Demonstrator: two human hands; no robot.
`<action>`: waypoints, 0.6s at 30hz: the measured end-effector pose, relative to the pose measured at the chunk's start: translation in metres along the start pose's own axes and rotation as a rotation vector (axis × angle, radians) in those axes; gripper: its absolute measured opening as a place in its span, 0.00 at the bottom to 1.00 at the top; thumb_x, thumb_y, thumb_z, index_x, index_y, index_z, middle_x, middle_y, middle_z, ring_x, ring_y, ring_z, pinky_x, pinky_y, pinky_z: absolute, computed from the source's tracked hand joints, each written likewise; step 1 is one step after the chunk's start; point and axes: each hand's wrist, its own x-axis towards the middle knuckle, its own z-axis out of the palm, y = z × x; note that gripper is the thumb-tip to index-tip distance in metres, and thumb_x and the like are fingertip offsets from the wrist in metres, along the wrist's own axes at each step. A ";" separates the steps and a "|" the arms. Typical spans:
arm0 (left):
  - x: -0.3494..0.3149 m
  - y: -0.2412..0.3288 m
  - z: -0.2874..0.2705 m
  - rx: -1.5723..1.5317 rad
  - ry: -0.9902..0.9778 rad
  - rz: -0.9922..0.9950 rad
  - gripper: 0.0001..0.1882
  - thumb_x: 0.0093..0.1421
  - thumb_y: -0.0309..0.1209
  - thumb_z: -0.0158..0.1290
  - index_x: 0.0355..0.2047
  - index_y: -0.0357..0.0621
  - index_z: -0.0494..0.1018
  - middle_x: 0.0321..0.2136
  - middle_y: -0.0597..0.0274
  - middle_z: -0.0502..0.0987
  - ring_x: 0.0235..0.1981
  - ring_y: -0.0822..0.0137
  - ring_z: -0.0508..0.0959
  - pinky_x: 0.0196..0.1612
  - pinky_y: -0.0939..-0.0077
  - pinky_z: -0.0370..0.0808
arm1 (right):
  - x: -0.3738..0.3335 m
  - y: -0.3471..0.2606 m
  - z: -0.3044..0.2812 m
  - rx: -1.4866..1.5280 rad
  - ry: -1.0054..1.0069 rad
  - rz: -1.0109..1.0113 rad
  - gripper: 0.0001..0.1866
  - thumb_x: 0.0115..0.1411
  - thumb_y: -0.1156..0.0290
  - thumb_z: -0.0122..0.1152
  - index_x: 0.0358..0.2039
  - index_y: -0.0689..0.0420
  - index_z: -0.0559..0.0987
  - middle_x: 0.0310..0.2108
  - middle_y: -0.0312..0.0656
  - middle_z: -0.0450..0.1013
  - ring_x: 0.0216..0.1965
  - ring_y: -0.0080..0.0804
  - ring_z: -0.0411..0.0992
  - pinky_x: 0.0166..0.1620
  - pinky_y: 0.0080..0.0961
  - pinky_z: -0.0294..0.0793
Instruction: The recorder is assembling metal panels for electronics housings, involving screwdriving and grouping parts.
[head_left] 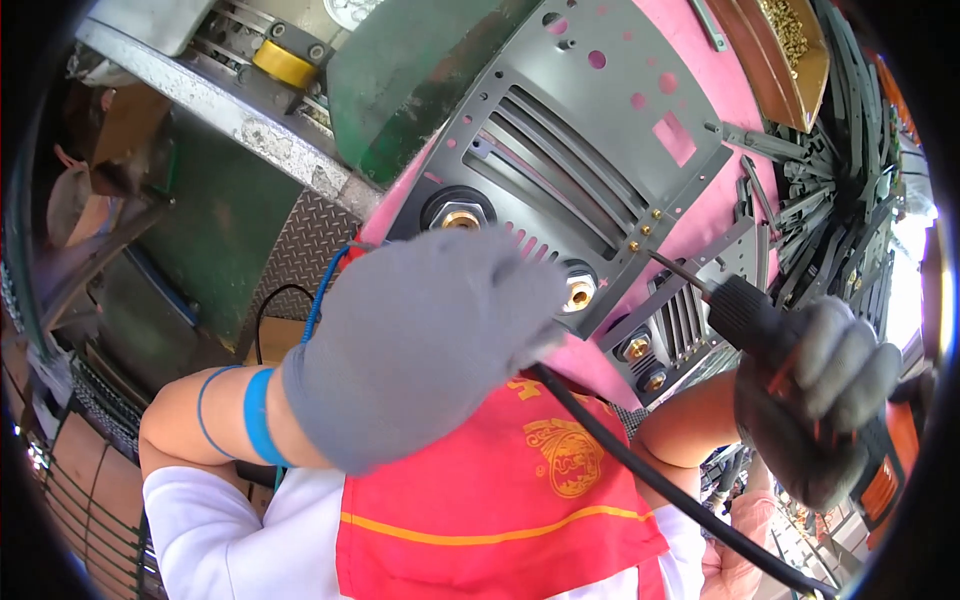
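We mark the grey metal panel (625, 130) across the upper middle of the frame, on the pink desk (682, 35), as the piece to watch. The right hand (825, 390), at the right of the frame, has its gloved fingers wrapped around a power screwdriver (745, 315), its bit (680, 268) slanting up-left to just beside the small brass screws (634, 246); we can't tell if it touches one. Main risk, we judge: that slant lets the bit slip out of a screw head and scratch the panel or strip the brass. The left hand (430, 330), lower centre, overlaps the panel's lower edge, fingers curled and blurred; we can't tell whether they grip anything. If they don't brace the panel, it could twist under torque. The black cable (640, 465) runs from near that hand to the lower right and could snag a forearm. The smaller slotted panel (675, 325) sits right below the bit, so a slip could nick that too.
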 end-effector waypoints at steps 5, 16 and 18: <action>0.036 -0.003 -0.001 -0.848 0.057 -0.295 0.14 0.61 0.29 0.45 0.47 0.40 0.70 0.29 0.64 0.72 0.25 0.75 0.68 0.28 0.79 0.67 | 0.010 -0.024 0.005 0.148 0.183 -0.333 0.12 0.39 0.66 0.61 0.19 0.49 0.65 0.18 0.27 0.65 0.17 0.16 0.62 0.29 0.13 0.64; 0.065 0.000 0.008 -1.274 -0.299 -0.464 0.17 0.68 0.39 0.40 0.43 0.38 0.69 0.25 0.66 0.71 0.18 0.81 0.60 0.22 0.87 0.60 | 0.023 -0.017 0.030 0.159 0.139 -0.396 0.20 0.40 0.70 0.62 0.35 0.61 0.69 0.20 0.29 0.67 0.18 0.16 0.66 0.30 0.15 0.66; 0.065 -0.002 0.009 -1.285 -0.307 -0.485 0.18 0.68 0.41 0.42 0.43 0.37 0.70 0.25 0.67 0.71 0.18 0.81 0.60 0.22 0.87 0.59 | 0.024 -0.016 0.031 0.193 0.123 -0.398 0.21 0.40 0.70 0.62 0.36 0.62 0.69 0.21 0.29 0.67 0.18 0.16 0.66 0.30 0.15 0.65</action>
